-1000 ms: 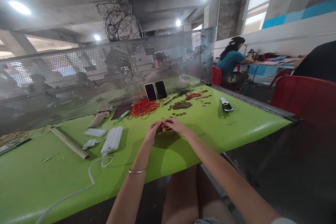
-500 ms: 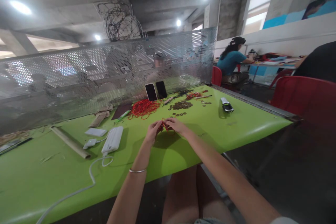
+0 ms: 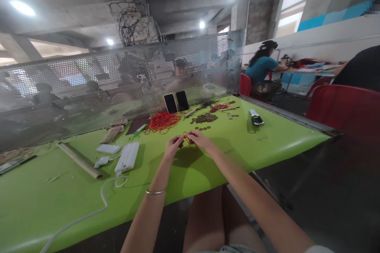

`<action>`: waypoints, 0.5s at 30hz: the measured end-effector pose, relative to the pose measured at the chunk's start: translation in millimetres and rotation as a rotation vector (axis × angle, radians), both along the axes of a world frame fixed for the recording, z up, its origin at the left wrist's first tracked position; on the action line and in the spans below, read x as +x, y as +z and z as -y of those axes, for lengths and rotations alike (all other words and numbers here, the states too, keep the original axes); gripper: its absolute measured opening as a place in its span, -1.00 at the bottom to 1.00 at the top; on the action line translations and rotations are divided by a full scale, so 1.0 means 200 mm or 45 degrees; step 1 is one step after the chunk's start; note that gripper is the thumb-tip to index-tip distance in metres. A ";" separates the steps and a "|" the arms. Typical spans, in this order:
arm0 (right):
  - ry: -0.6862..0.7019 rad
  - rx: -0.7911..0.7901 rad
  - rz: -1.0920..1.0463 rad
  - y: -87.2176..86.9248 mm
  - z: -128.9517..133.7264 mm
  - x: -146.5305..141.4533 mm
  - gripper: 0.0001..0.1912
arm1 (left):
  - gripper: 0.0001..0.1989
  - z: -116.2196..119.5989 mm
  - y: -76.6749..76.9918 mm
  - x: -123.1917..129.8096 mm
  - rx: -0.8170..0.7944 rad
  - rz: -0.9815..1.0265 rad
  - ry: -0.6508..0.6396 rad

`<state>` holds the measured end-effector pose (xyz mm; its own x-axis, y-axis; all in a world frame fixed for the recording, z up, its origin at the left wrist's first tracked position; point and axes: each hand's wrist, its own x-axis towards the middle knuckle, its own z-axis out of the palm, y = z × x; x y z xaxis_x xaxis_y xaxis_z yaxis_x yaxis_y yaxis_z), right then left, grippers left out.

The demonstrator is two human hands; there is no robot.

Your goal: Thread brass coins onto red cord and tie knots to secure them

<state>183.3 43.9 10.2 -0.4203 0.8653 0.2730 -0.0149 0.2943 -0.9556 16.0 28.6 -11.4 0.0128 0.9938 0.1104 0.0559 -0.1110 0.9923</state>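
Between my fingers is a thin red cord (image 3: 187, 139), part of it looped and hanging just below the fingertips. My left hand (image 3: 174, 145) pinches it from the left, and something dark shows under those fingers, too small to make out. From the right, my right hand (image 3: 198, 139) grips the same cord with thumb and forefinger. Both hands are above the green tabletop, close together. Beyond them lie a few round coins with holes (image 3: 203, 129) and a pile of such coins (image 3: 206, 118). A heap of red cords (image 3: 162, 121) sits behind my left hand.
Two phones (image 3: 170, 103) lean at the back near a perforated metal screen (image 3: 124, 87). To the left are a white power bank (image 3: 127, 157) with its cable and a cardboard tube (image 3: 80, 160). At right lies a silver-and-black device (image 3: 256, 118). A person (image 3: 263, 65) sits beyond.
My hands have drawn slightly apart, and more of the red cord shows between them. The things on the table have stayed where they were.
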 end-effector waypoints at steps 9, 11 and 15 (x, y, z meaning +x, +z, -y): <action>-0.056 0.050 0.118 0.01 0.00 0.00 -0.74 | -0.72 0.02 0.02 0.01 -0.016 -0.082 0.008; -0.023 0.071 0.156 0.01 0.01 0.01 -0.72 | -0.72 0.02 0.03 0.01 -0.021 -0.093 0.022; -0.041 0.115 0.199 0.00 0.02 0.01 -0.73 | -0.71 0.03 0.04 0.02 -0.025 -0.105 0.045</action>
<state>184.7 39.8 10.6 -0.4364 0.8538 0.2840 0.1423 0.3771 -0.9152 20.1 23.2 -2.7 -0.0143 0.9957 0.0912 0.1407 -0.0883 0.9861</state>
